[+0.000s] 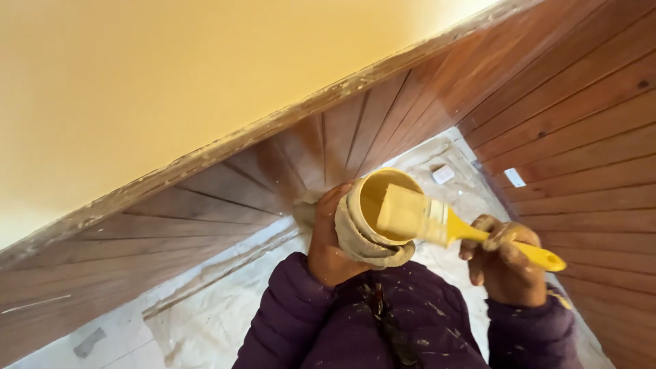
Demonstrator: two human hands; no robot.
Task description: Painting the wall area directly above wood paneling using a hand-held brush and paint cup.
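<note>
from the head view: left hand (pixel 329 240) wraps its fingers round the paint pot (pixel 372 217); right hand (pixel 503 257) grips the brush (pixel 437 222), bristles resting on the pot's rim. loading the brush, i'd judge; next calls for wiping excess before the wall (pixel 171 75) above the pot.

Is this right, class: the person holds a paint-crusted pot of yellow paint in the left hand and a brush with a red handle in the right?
Not quite. The head view shows the brush has a yellow handle, not red. The rest stands: the left hand grips the paint-crusted pot of yellow paint, and the right hand holds the brush.
</note>
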